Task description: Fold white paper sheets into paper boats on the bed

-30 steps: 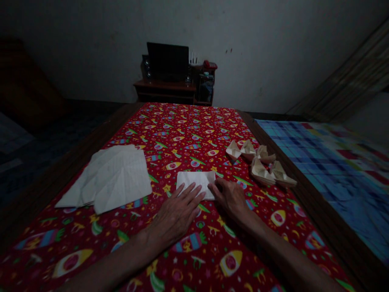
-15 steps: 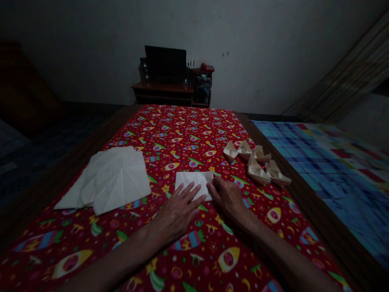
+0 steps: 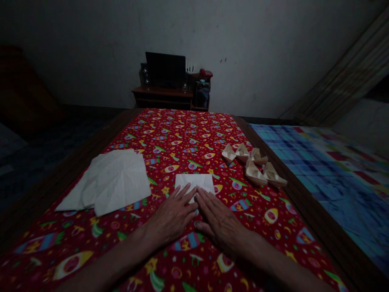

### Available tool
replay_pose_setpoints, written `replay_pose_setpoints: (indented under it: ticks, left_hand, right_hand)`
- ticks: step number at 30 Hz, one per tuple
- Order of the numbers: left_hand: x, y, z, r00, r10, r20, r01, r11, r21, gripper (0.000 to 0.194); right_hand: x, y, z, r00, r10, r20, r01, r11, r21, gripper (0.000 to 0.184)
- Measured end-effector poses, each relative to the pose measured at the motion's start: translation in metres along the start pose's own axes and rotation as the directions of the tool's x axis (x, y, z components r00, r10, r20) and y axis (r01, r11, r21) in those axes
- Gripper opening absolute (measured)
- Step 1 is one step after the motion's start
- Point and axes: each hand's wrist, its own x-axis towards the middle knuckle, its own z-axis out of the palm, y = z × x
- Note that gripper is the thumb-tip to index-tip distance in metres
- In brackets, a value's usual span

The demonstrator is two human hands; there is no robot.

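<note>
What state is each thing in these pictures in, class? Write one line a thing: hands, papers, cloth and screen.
Left hand: open, fingers spread on the paper.
Right hand: open, fingertips on the paper.
Paper under the hands: lying flat.
Pile of papers: overlapping, creased.
Paper shapes: folded, pointed.
Red cloth: spread out.
Screen: dark.
</note>
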Motion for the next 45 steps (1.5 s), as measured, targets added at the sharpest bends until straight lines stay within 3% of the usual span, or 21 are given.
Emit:
replay_pose_setpoints:
  ticks: [6, 13, 18, 22, 28, 35, 39, 45]
  left_hand:
    - [-0.019, -0.013, -0.003, 1.000, -0.023, 0.010, 0.022, 0.996, 0.084, 0.045]
    - [-0.046, -0.033, -0.006, 0.998, -0.034, -0.051, 0.039, 0.993, 0.107, 0.042]
    - [-0.033, -0.022, -0.015, 0.993, -0.097, -0.061, 0.102, 0.991, 0.082, 0.033]
    - [-0.015, -0.018, -0.013, 0.995, -0.093, -0.047, 0.095, 0.994, 0.050, 0.036]
    - [-0.004, -0.036, -0.011, 0.990, -0.116, 0.076, 0.117, 0.993, -0.011, 0.050]
    - [0.003, -0.042, -0.019, 0.971, -0.147, 0.187, 0.152, 0.988, -0.013, 0.061]
    - [0.006, -0.044, -0.016, 0.973, -0.149, 0.173, 0.150, 0.989, 0.009, 0.063]
    - [0.003, -0.051, -0.005, 0.991, -0.119, 0.065, 0.118, 0.993, 0.013, 0.059]
  right_hand:
    - [-0.018, 0.020, -0.008, 0.997, -0.002, 0.075, 0.004, 1.000, -0.028, 0.064]
    - [-0.015, 0.017, -0.011, 0.999, 0.024, 0.035, -0.020, 0.992, -0.121, 0.053]
    - [0.006, 0.017, 0.008, 0.996, 0.029, -0.082, -0.042, 0.985, -0.168, 0.035]
    - [0.030, 0.009, 0.018, 0.998, -0.054, -0.017, 0.051, 0.988, -0.144, 0.034]
    - [0.041, 0.010, 0.017, 0.992, -0.124, 0.018, 0.125, 0.988, -0.092, 0.042]
    - [0.044, 0.003, 0.004, 0.976, -0.193, 0.100, 0.214, 0.935, -0.284, 0.038]
    - [0.050, -0.013, 0.003, 0.984, -0.148, 0.094, 0.173, 0.910, -0.376, 0.041]
    - [0.046, -0.014, 0.021, 1.000, -0.020, 0.018, 0.024, 0.946, -0.325, 0.048]
